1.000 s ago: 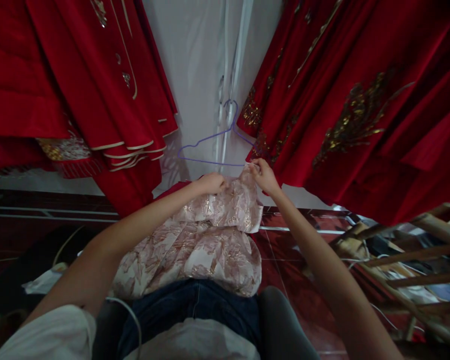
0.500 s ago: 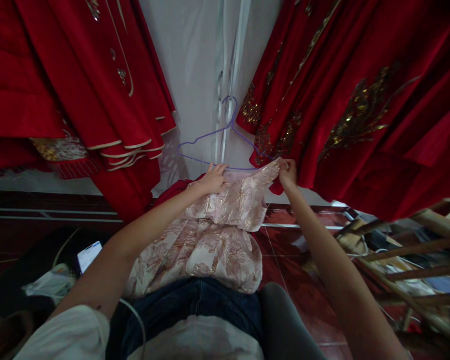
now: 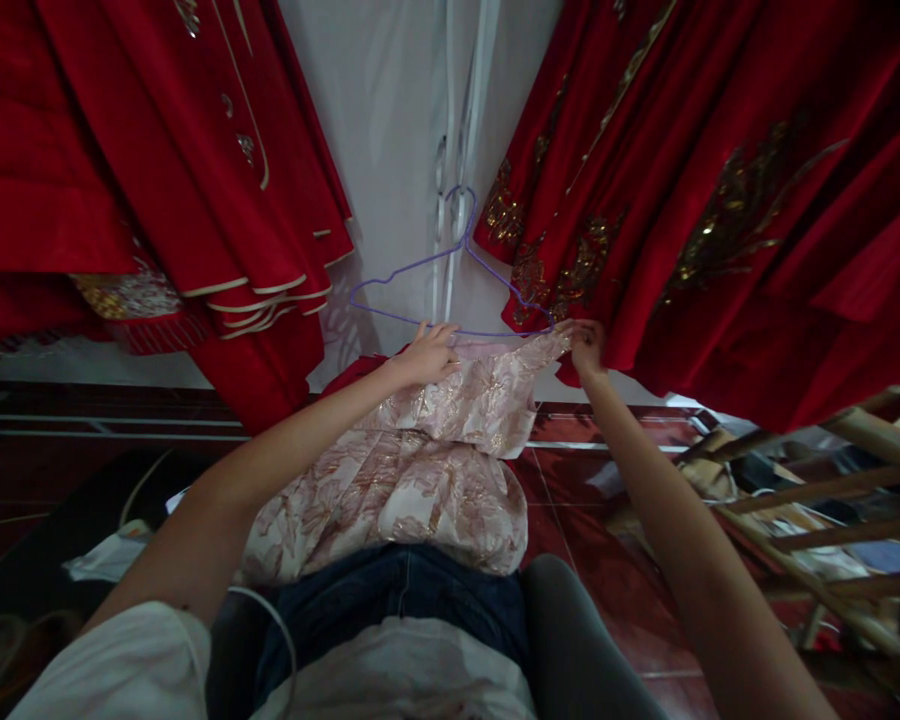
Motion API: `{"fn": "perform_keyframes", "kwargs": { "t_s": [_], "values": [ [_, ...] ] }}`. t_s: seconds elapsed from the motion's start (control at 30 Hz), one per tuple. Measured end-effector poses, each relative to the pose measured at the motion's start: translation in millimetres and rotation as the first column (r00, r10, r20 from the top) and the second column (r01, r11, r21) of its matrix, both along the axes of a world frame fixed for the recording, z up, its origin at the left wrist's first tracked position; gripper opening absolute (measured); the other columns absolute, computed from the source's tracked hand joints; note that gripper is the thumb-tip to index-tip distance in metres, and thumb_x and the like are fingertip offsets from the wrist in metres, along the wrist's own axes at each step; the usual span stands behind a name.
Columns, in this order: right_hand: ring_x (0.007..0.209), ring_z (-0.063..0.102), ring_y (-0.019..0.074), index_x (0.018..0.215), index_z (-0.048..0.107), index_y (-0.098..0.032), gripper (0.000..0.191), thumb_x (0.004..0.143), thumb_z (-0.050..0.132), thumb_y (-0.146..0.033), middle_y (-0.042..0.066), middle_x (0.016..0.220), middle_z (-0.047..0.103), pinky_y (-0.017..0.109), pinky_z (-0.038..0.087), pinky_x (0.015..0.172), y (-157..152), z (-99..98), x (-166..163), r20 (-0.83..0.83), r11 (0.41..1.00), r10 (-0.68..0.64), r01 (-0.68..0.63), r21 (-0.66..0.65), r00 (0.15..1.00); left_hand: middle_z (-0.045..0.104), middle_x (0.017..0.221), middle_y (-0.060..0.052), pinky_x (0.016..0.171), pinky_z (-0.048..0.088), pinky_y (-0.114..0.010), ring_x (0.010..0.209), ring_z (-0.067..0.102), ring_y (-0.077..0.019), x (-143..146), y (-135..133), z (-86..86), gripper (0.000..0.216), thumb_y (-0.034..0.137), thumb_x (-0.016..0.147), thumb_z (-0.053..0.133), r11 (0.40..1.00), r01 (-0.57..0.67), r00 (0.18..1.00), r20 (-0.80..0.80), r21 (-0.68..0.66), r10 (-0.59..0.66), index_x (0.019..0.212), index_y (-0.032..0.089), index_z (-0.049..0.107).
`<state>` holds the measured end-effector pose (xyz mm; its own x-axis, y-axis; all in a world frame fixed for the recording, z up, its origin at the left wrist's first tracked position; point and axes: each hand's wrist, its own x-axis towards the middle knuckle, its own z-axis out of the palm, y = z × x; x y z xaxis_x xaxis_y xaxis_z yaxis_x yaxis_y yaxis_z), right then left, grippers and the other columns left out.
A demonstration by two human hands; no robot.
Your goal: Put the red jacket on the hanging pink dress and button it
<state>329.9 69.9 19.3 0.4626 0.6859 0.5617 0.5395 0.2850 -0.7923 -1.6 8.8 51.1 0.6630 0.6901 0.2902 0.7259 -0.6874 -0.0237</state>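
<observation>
A pale pink dress (image 3: 487,400) with gold floral brocade lies over my lap, its bodice raised toward a purple hanger (image 3: 409,268). The hanger hangs by its hook on a white cabinet front, and its lower bar runs along the dress's top edge. My left hand (image 3: 429,356) rests on the bodice's upper left part, fingers stretched toward the bar and thumb apart. At the right end of the hanger, my right hand (image 3: 588,348) pinches the dress's shoulder strap and holds it out sideways. The left strap is hidden under my left hand.
Red garments (image 3: 270,230) with trim hang at left, and red sequinned ones (image 3: 667,200) at right. A wooden rack (image 3: 817,500) with assorted items stands at lower right. A dark surface at lower left carries a white packet (image 3: 105,555) and a phone partly behind my arm.
My right hand has shifted slightly right and down, drawing the strap outward. The hanger's right end now shows beside it. My left hand has barely moved.
</observation>
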Motion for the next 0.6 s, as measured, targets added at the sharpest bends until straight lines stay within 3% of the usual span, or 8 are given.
{"fn": "perform_keyframes", "kwargs": {
  "t_s": [0.33,0.5,0.6],
  "values": [
    [0.09,0.061,0.0198,0.083,0.047,-0.02,0.014,0.071,0.039,-0.016,0.009,0.094,0.063,0.039,0.047,0.089,0,-0.3,5,0.0,1.0,-0.001,0.001,-0.007,1.0,0.04,0.145,-0.017,0.11,0.018,-0.062,0.134,0.033,-0.034,2,0,-0.7,0.031,0.037,0.087,0.051,0.999,-0.022,0.999,-0.023,0.025,0.023,0.094,0.017,0.074],
    [0.081,0.063,0.0205,0.082,0.052,-0.019,0.012,0.072,0.045,-0.019,0.008,0.086,0.064,0.038,0.051,0.08,13,19.1,-8,-0.029,0.995,0.088,-0.087,0.043,0.996,0.041,0.144,-0.015,0.109,0.019,-0.062,0.134,0.034,-0.033,1,-1,0.5,0.03,0.038,0.087,0.052,1.0,-0.019,1.0,-0.006,0.009,0.019,0.094,0.02,0.075],
    [0.079,0.063,0.0206,0.084,0.057,-0.02,0.013,0.075,0.049,-0.024,0.007,0.085,0.066,0.037,0.051,0.078,21,37.4,-27,0.066,0.975,0.192,-0.198,0.104,0.979,0.044,0.142,-0.014,0.109,0.021,-0.06,0.134,0.036,-0.031,4,0,-2.8,0.031,0.039,0.089,0.049,1.0,0.012,0.999,0.045,0.004,-0.013,0.094,0.02,0.074]
  ]
}}
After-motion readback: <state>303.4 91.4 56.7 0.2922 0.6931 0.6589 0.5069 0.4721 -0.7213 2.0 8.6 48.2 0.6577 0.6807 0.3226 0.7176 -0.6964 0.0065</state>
